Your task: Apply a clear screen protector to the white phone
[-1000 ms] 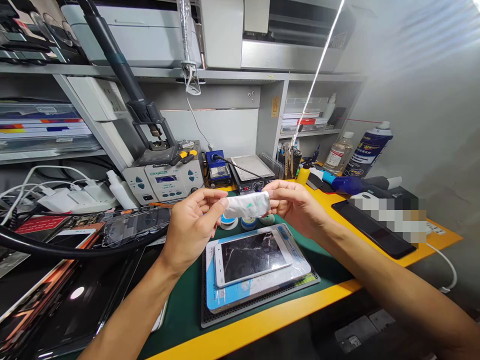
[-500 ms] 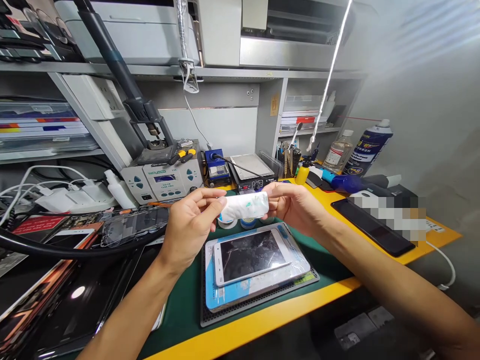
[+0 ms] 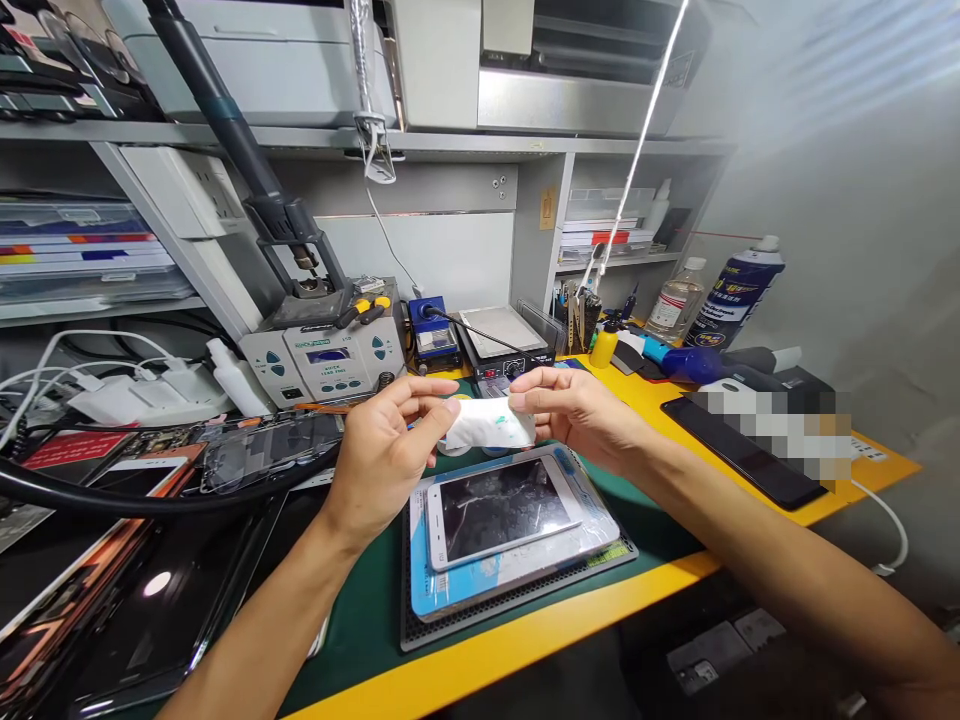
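Note:
Between my two hands stretches a folded white wipe (image 3: 487, 424) with small green marks. My left hand (image 3: 390, 445) pinches its left end between thumb and fingers. At the other end, the thumb and fingertips of my right hand (image 3: 574, 410) grip its upper right corner. Below them a white smartphone (image 3: 502, 510) with a dark, smudged screen lies face up. It rests on a blue and white flat box (image 3: 450, 592), which sits on a black perforated pad (image 3: 525, 612). Small round containers behind the wipe are partly hidden.
A soldering station (image 3: 330, 355) stands behind my left hand, beside a white power strip (image 3: 150, 395). Stacked phone parts (image 3: 135, 570) crowd the left. A dark phone (image 3: 742, 455), a spray can (image 3: 735, 295) and a clear bottle (image 3: 677, 300) are at the right.
The right fingers have shifted slightly left onto the wipe's upper edge. The wipe now sags and bends, where it was held straighter before. The phone below stays in place.

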Available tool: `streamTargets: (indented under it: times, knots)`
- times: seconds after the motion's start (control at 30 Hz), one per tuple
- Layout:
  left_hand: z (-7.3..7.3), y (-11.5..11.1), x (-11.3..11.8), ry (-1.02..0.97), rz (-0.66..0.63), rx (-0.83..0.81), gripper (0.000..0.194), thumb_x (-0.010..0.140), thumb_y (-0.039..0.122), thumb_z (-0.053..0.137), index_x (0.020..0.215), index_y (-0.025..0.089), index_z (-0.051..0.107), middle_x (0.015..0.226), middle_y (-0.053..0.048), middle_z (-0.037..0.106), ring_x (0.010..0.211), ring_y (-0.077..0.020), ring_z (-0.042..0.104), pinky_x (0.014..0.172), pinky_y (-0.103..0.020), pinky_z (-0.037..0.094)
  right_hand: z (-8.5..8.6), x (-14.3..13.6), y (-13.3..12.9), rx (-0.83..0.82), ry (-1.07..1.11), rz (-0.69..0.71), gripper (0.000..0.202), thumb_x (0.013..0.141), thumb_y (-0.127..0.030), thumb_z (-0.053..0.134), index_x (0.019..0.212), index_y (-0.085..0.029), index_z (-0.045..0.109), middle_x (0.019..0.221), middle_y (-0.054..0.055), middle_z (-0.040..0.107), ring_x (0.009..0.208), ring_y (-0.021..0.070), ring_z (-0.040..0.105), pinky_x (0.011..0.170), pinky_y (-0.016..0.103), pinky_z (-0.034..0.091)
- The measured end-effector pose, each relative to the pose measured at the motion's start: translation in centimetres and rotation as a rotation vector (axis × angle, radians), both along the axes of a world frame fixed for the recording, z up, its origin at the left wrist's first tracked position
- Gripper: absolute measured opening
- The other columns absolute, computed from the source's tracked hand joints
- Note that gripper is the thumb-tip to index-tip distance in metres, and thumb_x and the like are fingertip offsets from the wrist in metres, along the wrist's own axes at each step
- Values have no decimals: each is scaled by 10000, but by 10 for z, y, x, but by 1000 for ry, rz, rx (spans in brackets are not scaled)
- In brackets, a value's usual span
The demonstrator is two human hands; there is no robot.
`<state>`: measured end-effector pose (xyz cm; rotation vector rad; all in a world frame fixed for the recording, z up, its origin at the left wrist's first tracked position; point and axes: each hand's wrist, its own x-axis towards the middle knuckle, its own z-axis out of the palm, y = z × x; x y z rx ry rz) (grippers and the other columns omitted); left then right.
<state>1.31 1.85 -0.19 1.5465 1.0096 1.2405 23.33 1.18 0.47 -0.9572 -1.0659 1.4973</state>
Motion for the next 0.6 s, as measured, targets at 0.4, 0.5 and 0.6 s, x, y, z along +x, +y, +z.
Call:
streamTargets:
  times: [0.4,0.5,0.6]
  knots:
    - [13,-7,0,-71,-553,-495,434,829,528,676,949,119,761,700,-73,611,499,-101,396,388,-217,242,4,6,-7,140,-167,238,244,712,-232,846,907,-157,721,632,-28,662,483,95,567,472,209,480]
    - [11,-9,0,50,-544,-494,367,792,486,743,876,130,756,650,-40,552,486,-84,345,407,-216,190,4,5,-8,87,-142,289,255,716,-231,841,923,-161,711,605,-41,640,447,96,541,434,216,483]
    - [8,-9,1,74,-514,-506,276,753,418,778,814,152,737,591,5,468,472,-71,298,415,-210,166,4,3,-8,30,-97,314,290,705,-218,855,950,-164,709,591,-53,614,434,90,519,410,205,470]
